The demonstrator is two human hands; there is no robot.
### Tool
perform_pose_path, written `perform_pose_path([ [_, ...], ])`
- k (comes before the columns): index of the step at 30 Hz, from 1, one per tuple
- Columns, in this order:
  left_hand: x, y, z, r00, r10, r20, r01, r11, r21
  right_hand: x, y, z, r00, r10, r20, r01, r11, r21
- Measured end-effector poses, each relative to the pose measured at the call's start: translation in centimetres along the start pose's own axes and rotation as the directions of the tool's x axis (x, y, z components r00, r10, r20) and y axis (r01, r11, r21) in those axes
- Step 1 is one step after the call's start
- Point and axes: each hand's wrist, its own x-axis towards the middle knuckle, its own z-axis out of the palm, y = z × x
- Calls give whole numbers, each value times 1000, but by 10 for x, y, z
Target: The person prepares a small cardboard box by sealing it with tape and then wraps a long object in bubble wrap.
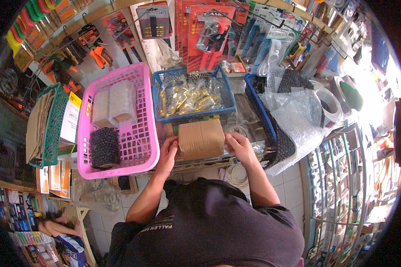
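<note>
A brown cardboard-wrapped box (201,139) lies level between my hands at the front of the counter. My left hand (168,154) grips its left end, and my right hand (239,147) has its fingers at the right end. To the left, a pink plastic basket (152,147) holds bubble-wrapped packages (122,101) and a package in black bubble wrap (104,147). Behind the box stands a blue plastic basket (195,115) of bagged brass-coloured fittings (190,96).
Clear bubble wrap (294,116) and black wrap hang over a dark blue basket (259,106) at right. A green basket (53,133) holds flat cardboard at left. Packaged tools (210,40) hang behind. Another person's legs (58,227) show at lower left.
</note>
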Motion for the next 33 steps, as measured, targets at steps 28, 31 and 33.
perform_pose_path([
  [28,8,-20,-11,927,361,101,-372,918,135,8,32,9,977,-177,116,137,948,286],
  [31,5,-22,-9,908,408,90,-409,824,393,9,44,15,978,-195,78,165,943,289],
  [33,2,-18,-6,883,459,100,-449,759,472,7,43,18,982,-179,61,157,951,266],
])
